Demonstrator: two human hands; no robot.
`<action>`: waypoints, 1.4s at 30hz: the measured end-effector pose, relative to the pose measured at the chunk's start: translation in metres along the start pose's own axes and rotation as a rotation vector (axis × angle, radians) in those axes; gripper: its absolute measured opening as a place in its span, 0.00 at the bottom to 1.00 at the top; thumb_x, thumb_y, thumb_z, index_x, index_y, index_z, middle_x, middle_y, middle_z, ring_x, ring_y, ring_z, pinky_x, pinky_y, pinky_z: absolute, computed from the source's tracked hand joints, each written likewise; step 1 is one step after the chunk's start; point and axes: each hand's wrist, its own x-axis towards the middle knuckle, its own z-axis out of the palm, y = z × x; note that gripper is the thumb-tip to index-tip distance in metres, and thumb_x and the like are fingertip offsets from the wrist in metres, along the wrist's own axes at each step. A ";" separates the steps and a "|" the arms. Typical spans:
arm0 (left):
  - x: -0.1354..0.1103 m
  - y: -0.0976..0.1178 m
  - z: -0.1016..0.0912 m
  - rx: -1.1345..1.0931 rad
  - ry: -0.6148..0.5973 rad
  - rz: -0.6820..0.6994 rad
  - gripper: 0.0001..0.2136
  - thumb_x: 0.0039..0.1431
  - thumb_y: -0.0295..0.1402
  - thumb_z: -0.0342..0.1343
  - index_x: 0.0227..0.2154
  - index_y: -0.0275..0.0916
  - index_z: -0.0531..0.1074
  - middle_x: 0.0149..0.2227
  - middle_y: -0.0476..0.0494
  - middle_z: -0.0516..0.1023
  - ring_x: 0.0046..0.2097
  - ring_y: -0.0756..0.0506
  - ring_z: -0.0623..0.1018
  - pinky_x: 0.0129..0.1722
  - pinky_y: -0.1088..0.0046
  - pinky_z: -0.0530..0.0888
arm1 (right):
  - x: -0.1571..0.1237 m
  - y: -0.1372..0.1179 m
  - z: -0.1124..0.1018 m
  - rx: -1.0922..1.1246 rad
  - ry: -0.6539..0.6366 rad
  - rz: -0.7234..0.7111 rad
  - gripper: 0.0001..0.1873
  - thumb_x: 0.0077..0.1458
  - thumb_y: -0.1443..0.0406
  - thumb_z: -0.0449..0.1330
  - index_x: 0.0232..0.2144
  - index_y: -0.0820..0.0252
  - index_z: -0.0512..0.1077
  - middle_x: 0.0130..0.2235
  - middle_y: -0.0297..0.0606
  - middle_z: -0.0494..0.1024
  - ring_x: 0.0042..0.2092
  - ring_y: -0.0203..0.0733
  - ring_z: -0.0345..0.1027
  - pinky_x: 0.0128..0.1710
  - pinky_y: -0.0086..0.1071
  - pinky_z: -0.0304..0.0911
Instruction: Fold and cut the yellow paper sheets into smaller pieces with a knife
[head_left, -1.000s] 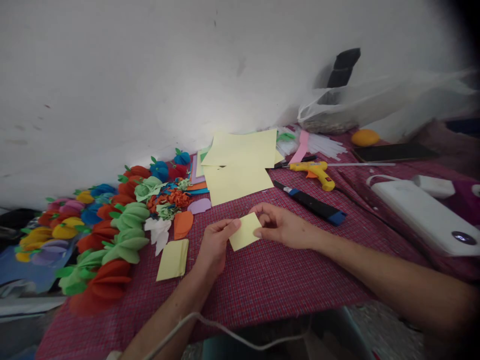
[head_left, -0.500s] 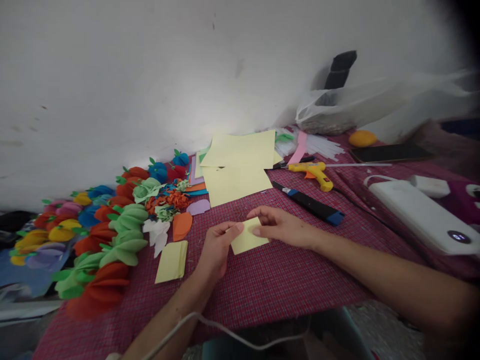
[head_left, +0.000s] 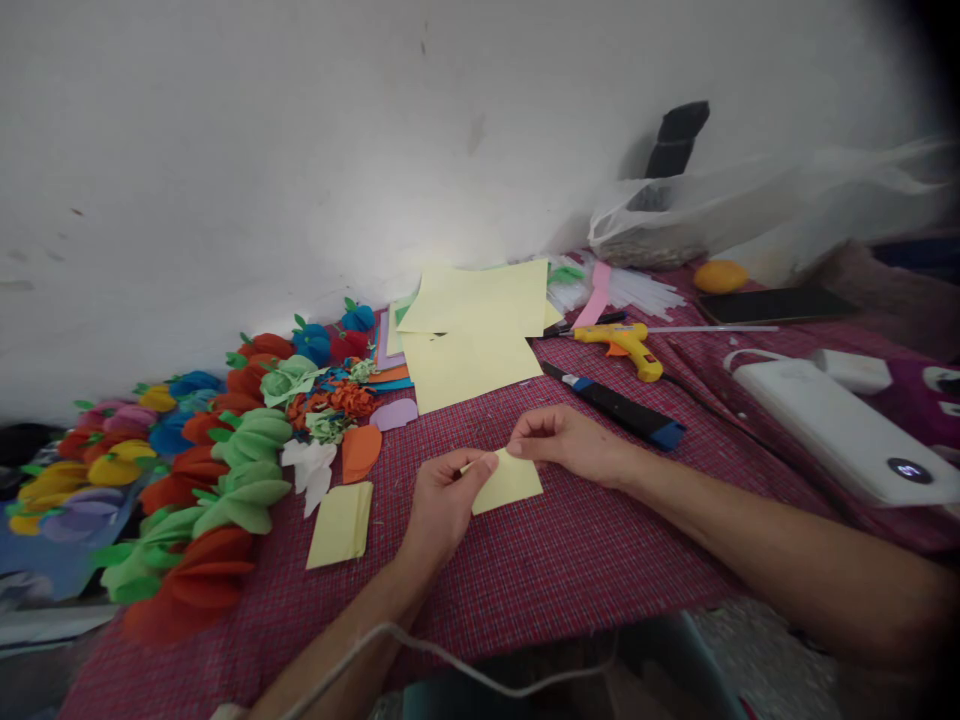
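Observation:
My left hand and my right hand both pinch a small pale-yellow paper piece just above the red checked tablecloth. The left thumb and forefinger grip its left top corner; the right fingertips grip its top edge. The paper hangs down toward me, tilted. A folded pale-yellow paper lies on the cloth left of my left hand.
Large yellow sheets lie ahead by the wall. Paper flowers in many colours crowd the left. A yellow glue gun, a black-and-blue cutter, a white power bank, a phone and a plastic bag sit right.
Both hands have turned the small yellow paper, whose free part now hangs lower and further right. The right fingers have shifted to its top edge.

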 end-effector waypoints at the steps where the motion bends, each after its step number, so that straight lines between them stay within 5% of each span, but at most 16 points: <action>1: 0.000 0.000 0.000 -0.026 0.007 -0.009 0.09 0.46 0.37 0.59 0.23 0.36 0.77 0.18 0.52 0.71 0.21 0.53 0.65 0.22 0.78 0.60 | 0.000 -0.001 -0.003 -0.001 -0.001 0.010 0.10 0.45 0.60 0.61 0.21 0.61 0.69 0.21 0.30 0.68 0.23 0.31 0.58 0.26 0.28 0.54; 9: 0.004 0.001 -0.005 -0.276 0.024 -0.146 0.08 0.43 0.35 0.62 0.22 0.35 0.75 0.19 0.51 0.72 0.21 0.54 0.67 0.23 0.78 0.62 | -0.001 -0.006 -0.010 0.033 0.045 0.011 0.10 0.48 0.59 0.58 0.24 0.62 0.69 0.25 0.33 0.72 0.26 0.32 0.61 0.28 0.29 0.56; 16: 0.004 -0.003 0.000 -0.229 -0.056 -0.158 0.07 0.46 0.34 0.61 0.25 0.34 0.76 0.21 0.49 0.73 0.24 0.52 0.69 0.25 0.77 0.63 | 0.002 0.004 0.007 -0.029 0.003 0.003 0.09 0.45 0.60 0.61 0.22 0.61 0.70 0.22 0.31 0.69 0.24 0.32 0.58 0.25 0.29 0.53; 22: 0.007 -0.001 -0.003 -0.219 -0.140 -0.147 0.09 0.48 0.35 0.59 0.26 0.33 0.76 0.21 0.47 0.74 0.24 0.52 0.69 0.27 0.76 0.64 | 0.000 -0.001 -0.002 0.020 0.021 0.016 0.06 0.43 0.63 0.61 0.21 0.60 0.71 0.21 0.30 0.70 0.24 0.32 0.59 0.27 0.28 0.54; 30: 0.015 0.006 -0.028 -0.042 0.078 -0.002 0.09 0.50 0.35 0.55 0.27 0.35 0.75 0.25 0.45 0.76 0.27 0.50 0.72 0.25 0.78 0.63 | -0.005 -0.014 -0.016 0.063 0.101 0.044 0.06 0.41 0.64 0.61 0.19 0.62 0.70 0.20 0.30 0.69 0.23 0.31 0.58 0.26 0.28 0.53; 33: 0.011 0.010 -0.020 -0.006 -0.015 -0.006 0.12 0.52 0.39 0.53 0.32 0.37 0.75 0.29 0.47 0.76 0.30 0.50 0.72 0.27 0.78 0.64 | -0.005 -0.010 -0.008 0.017 0.022 0.031 0.06 0.42 0.64 0.61 0.20 0.61 0.70 0.20 0.29 0.68 0.23 0.31 0.57 0.26 0.27 0.52; 36: 0.007 0.009 -0.011 0.047 -0.147 -0.048 0.12 0.49 0.40 0.56 0.25 0.34 0.74 0.22 0.50 0.73 0.25 0.53 0.67 0.25 0.79 0.62 | -0.005 -0.004 0.000 -0.028 -0.014 0.019 0.06 0.43 0.63 0.60 0.21 0.61 0.70 0.20 0.29 0.67 0.23 0.31 0.57 0.25 0.27 0.52; 42: 0.005 0.003 -0.008 0.072 -0.214 -0.017 0.12 0.49 0.38 0.57 0.20 0.33 0.71 0.19 0.52 0.68 0.23 0.54 0.64 0.24 0.80 0.60 | -0.005 -0.004 0.006 -0.117 -0.049 -0.010 0.07 0.45 0.63 0.58 0.23 0.62 0.70 0.21 0.30 0.68 0.23 0.30 0.58 0.24 0.26 0.53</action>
